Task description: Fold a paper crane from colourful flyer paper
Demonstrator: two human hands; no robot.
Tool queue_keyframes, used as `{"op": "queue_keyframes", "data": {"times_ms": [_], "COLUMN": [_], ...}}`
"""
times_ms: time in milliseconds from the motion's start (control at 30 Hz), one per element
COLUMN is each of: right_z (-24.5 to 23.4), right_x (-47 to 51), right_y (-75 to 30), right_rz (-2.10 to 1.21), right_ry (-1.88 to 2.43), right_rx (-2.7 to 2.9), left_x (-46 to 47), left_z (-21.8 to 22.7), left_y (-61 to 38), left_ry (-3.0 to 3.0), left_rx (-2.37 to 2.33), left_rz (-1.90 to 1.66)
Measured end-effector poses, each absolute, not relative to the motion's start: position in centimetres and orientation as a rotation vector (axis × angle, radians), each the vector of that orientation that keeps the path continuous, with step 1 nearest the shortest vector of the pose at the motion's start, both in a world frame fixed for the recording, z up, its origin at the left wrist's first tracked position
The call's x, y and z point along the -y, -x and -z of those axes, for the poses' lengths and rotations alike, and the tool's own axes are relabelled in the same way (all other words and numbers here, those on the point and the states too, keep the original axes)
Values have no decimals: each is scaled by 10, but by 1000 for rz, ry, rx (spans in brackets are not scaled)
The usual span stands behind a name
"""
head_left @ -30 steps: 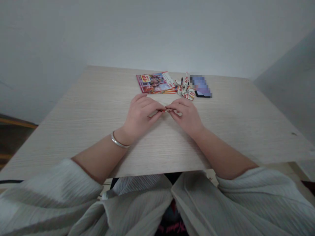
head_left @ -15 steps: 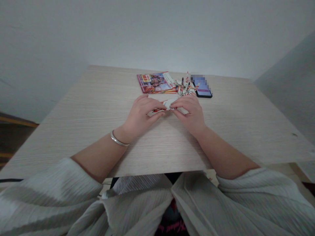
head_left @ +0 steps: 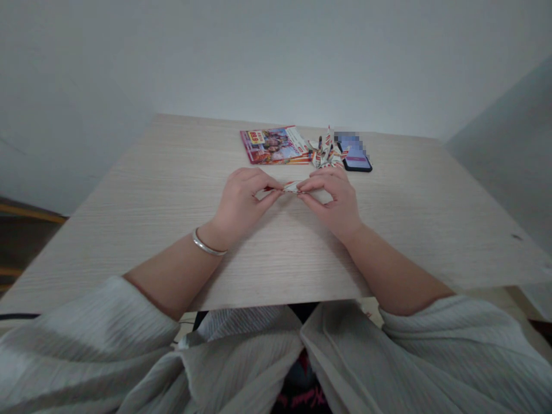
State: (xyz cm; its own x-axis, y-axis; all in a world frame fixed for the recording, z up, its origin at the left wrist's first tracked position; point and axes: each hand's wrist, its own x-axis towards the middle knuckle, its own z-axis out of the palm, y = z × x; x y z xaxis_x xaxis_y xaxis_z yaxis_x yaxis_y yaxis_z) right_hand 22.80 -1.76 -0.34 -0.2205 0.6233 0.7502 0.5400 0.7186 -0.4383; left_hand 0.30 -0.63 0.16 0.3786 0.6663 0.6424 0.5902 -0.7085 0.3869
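Left hand [head_left: 239,198] shifts slightly left; paper [head_left: 291,187] shows less white

Compared with 0.5 s ago, the right hand [head_left: 336,198] barely moves, while the paper's pale face narrows to a small strip. The paper lies directly between the 2 hands, over the middle of the tabletop [head_left: 172,172], its long axis running left to right. Neither hand is clearly nearer: each grip is a narrow pinch, thumb below and fingers above, closed on the paper from its own side. A red-edged tip shows in the gap behind the left pinch.

Fingers cover most of the paper, so its folds and right end are hard to make out, and whether it touches the tabletop cannot be told. Beyond the hands lie booklets [head_left: 271,144], folded pieces [head_left: 325,155] partly hidden by the right hand, and a phone [head_left: 356,156], its far part pixelated.
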Motion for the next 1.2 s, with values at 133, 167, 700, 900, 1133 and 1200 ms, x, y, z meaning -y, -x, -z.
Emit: {"op": "queue_keyframes", "data": {"times_ms": [133,167,700,900,1133,1200], "right_z": [4,4,0,-1,-2,-1], "right_x": [18,19,22,23,23,22], "right_y": [-228,-228,-221,-217,-217,-217], "right_rz": [-86,-85,-124,-127,-140,-137], "right_ry": [844,848,856,849,882,872], "right_rx": [1886,1887,1950,2003,2023,2040], "left_x": [6,6,10,12,13,14], "left_z": [-2,-3,-7,-7,-10,-11], "left_y": [-3,-3,-8,-9,-9,-9], "left_ry": [-2570,-2584,-2747,-2768,-2775,-2789], "left_rx": [-1139,-1130,-1121,-1094,-1092,-1075], "left_rz": [-1227,-1225,-1114,-1140,-1099,-1116]}}
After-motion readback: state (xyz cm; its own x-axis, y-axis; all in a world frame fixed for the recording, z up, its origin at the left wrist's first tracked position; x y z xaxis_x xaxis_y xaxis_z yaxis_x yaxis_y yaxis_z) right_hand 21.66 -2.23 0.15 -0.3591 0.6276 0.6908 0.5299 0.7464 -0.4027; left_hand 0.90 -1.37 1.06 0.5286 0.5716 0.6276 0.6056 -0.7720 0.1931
